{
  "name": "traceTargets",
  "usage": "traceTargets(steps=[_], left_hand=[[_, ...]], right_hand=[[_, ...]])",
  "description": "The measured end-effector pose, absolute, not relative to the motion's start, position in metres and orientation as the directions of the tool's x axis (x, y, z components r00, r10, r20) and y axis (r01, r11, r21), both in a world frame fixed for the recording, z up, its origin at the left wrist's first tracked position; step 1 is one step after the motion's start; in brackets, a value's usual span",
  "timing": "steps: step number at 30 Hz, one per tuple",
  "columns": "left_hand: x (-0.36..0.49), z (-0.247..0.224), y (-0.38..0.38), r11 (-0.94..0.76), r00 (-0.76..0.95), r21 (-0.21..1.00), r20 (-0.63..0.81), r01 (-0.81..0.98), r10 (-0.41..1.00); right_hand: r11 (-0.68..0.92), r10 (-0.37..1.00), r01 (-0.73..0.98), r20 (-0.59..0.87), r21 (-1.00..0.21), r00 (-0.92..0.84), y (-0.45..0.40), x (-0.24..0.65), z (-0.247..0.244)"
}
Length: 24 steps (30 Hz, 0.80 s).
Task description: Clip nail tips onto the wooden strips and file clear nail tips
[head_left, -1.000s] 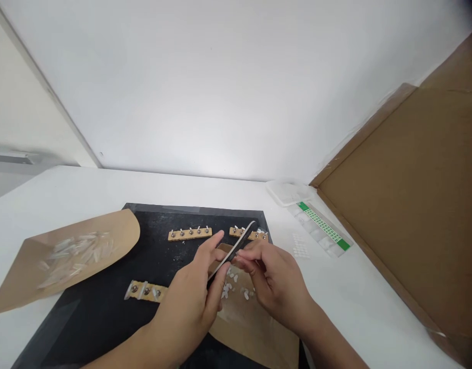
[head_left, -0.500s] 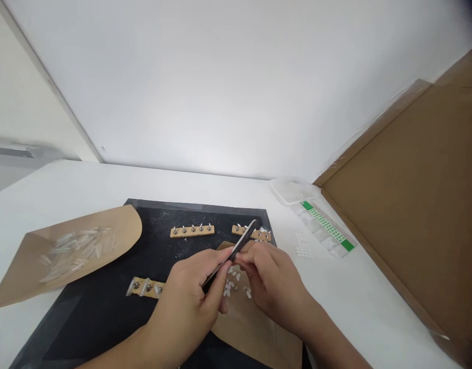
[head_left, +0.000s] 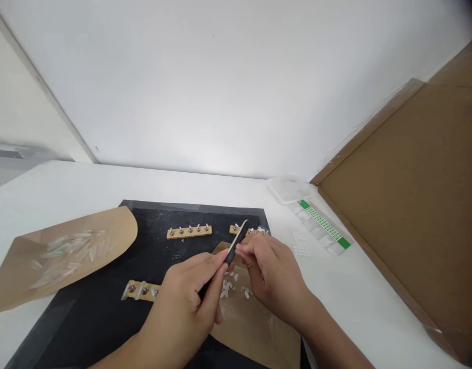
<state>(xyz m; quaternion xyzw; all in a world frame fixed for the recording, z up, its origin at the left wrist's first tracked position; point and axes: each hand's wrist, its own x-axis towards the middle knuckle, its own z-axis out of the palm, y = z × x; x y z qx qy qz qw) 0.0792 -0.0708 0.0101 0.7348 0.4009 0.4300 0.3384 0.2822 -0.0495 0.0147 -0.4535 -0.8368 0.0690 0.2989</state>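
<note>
- Clamped between thumb and fingers of the left hand [head_left: 180, 294] is a dark strip [head_left: 241, 236].
- Its long axis slants from that palm away and rightward, far end free.
- Right hand [head_left: 276, 274] has its fingertips beside the strip's right side; whether they pinch anything cannot be told.
- White pieces [head_left: 225, 293] lie below on brown paper [head_left: 255, 330].

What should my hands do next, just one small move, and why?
I'd probably turn the dark, pale-edged strip slightly to show its flat face. Your left hand grips its lower part, and it shows almost edge-on. Your right hand has its fingertips right at it, hiding whatever they touch, so contact there is hard to judge.
</note>
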Motion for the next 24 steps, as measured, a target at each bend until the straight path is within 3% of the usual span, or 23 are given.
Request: traceTargets(steps=[3, 7, 9, 12, 16, 20, 24], left_hand=[[0.0797, 0.0081, -0.0719, -0.454, 0.332, 0.844, 0.358, 0.284, 0.873], [0.0797, 0.0076, -0.0725, -0.48, 0.318, 0.833, 0.392, 0.275, 0.863], [0.0796, 0.0076, -0.0723, -0.487, 0.32, 0.826, 0.397, 0.285, 0.86], [0.0795, 0.0064, -0.0715, -0.491, 0.333, 0.823, 0.395, 0.287, 0.857], [0.0781, 0.0033, -0.071, -0.492, 0.318, 0.825, 0.405, 0.278, 0.857], [0.076, 0.0022, -0.0703, -0.478, 0.346, 0.838, 0.381, 0.264, 0.858], [0.0746, 0.0058, -0.0696, -0.512, 0.317, 0.816, 0.428, 0.268, 0.847]], right_hand=[[0.587, 0.805, 0.719, 0.365, -0.372, -0.468, -0.0501, 0.2854, 0.015], [0.55, 0.8, 0.768, 0.47, -0.328, -0.372, -0.0516, 0.2857, 0.0174], [0.563, 0.799, 0.759, 0.451, -0.327, -0.398, -0.0527, 0.2846, 0.018], [0.586, 0.798, 0.734, 0.401, -0.342, -0.451, -0.0536, 0.2831, 0.0169], [0.548, 0.811, 0.749, 0.456, -0.372, -0.366, -0.0516, 0.2832, 0.0144], [0.57, 0.82, 0.698, 0.351, -0.434, -0.452, -0.05, 0.2835, 0.0125], [0.556, 0.81, 0.708, 0.473, -0.436, -0.345, -0.0491, 0.2808, 0.0116]])
